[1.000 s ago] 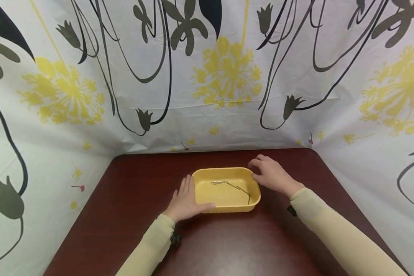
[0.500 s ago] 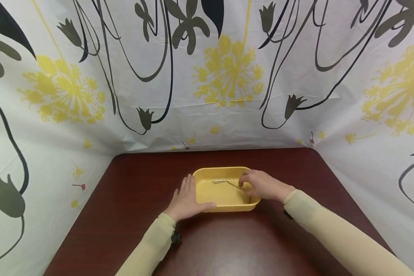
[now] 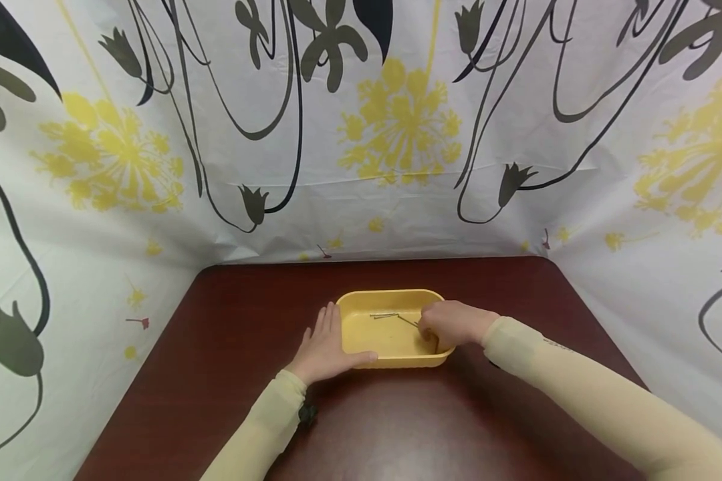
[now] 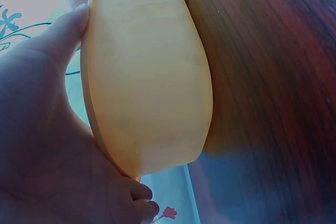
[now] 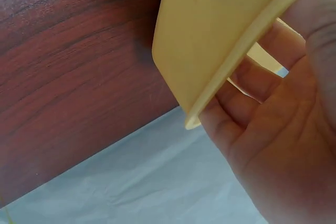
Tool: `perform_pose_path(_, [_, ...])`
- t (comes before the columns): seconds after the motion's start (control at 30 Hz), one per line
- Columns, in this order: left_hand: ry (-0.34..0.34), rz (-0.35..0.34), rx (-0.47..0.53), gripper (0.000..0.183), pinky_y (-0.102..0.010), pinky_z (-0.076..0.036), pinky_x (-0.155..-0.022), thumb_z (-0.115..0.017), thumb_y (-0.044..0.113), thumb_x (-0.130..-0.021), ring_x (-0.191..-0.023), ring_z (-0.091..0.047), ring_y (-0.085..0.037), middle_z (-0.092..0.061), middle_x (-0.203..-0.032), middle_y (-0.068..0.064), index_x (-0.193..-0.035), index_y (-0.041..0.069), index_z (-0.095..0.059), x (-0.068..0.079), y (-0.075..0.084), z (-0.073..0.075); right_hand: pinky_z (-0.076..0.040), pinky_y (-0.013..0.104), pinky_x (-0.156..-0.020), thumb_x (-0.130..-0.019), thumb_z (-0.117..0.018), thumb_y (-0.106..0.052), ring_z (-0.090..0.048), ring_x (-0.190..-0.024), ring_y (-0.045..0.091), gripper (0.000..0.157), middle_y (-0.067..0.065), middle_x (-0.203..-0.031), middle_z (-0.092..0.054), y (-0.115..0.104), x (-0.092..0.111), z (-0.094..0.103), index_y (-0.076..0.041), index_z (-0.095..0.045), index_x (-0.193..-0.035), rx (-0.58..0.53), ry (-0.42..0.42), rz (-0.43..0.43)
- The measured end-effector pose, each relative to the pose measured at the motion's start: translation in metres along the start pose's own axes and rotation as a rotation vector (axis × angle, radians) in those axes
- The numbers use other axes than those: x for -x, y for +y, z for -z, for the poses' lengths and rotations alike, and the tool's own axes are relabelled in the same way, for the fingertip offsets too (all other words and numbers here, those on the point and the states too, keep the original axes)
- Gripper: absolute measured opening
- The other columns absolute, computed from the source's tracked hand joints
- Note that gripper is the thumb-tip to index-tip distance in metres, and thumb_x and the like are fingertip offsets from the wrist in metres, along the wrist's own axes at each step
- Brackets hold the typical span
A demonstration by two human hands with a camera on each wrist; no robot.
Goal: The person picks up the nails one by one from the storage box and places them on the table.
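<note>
A yellow plastic tray (image 3: 400, 363) stands on the table, holding a few thin, nail-like metal pieces (image 3: 385, 315). My left hand (image 3: 323, 353) rests against the tray's left end, fingers straight along the rim and thumb lying over the front rim. In the left wrist view the thumb touches the edge of the tray (image 4: 152, 72). My right hand (image 3: 454, 322) reaches over the right rim, its fingers bent down inside. From the right wrist, the fingers pass behind the tray wall (image 5: 226, 30). Their tips are hidden, and I cannot tell if they pinch a metal piece.
The tray sits toward the far side of a dark red-brown wooden table (image 3: 391, 427). A white cloth (image 3: 313, 160) with yellow and grey flower prints hangs behind the table and along both sides.
My right hand has come from beside the tray's right rim, moving left and down into the tray over the metal pieces at that end. The left hand has stayed in place.
</note>
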State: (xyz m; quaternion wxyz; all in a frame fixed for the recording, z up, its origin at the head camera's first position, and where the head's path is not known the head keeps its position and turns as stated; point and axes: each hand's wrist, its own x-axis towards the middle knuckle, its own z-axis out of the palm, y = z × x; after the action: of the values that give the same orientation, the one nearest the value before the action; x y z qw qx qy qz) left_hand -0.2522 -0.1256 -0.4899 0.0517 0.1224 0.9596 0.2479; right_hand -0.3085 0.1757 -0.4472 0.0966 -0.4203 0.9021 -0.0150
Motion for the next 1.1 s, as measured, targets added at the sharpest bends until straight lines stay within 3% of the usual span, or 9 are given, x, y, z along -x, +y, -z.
perform_pose_path(0.37, [0.003,0.012,0.004,0.138,-0.062,-0.017,-0.116,-0.060,0.090,-0.069,-0.154,-0.003,-0.030,-0.003,-0.168,-0.012,-0.162,0.005,-0.003,-0.002,0.000,-0.001,-0.043,0.030,-0.060,-0.068,-0.066,0.016,-0.044,-0.068,0.013,0.031,-0.008,-0.072,-0.048,0.001,-0.008,-0.010,-0.015,-0.067,-0.071,0.095,-0.036,-0.044])
perform_pose_path(0.5, [0.005,0.016,0.008,0.138,-0.063,-0.017,-0.116,-0.060,0.090,-0.069,-0.154,-0.004,-0.030,-0.004,-0.168,-0.012,-0.162,0.005,-0.003,-0.003,0.000,-0.001,-0.040,0.029,-0.057,-0.066,-0.064,0.016,-0.041,-0.064,0.012,0.030,-0.008,-0.069,-0.045,0.001,-0.010,-0.014,-0.014,-0.065,-0.067,0.093,-0.009,-0.045])
perform_pose_path(0.77, [0.002,0.017,0.025,0.134,-0.062,-0.016,-0.116,-0.064,0.084,-0.072,-0.154,-0.003,-0.031,-0.003,-0.168,-0.013,-0.162,0.005,-0.004,-0.003,0.002,-0.002,-0.028,0.026,-0.048,-0.065,-0.062,0.014,-0.027,-0.054,0.007,0.040,-0.011,-0.058,-0.034,0.008,-0.015,-0.026,-0.021,-0.045,-0.053,0.105,0.081,-0.031])
perform_pose_path(1.1, [0.004,0.016,0.026,0.135,-0.063,-0.017,-0.115,-0.063,0.085,-0.072,-0.154,-0.003,-0.030,-0.004,-0.168,-0.013,-0.162,0.005,-0.003,-0.002,0.000,-0.004,-0.030,0.028,-0.048,-0.074,-0.083,-0.017,-0.027,-0.052,0.008,0.048,-0.012,-0.056,-0.034,0.010,-0.017,-0.029,-0.022,-0.043,-0.050,0.122,0.112,-0.008])
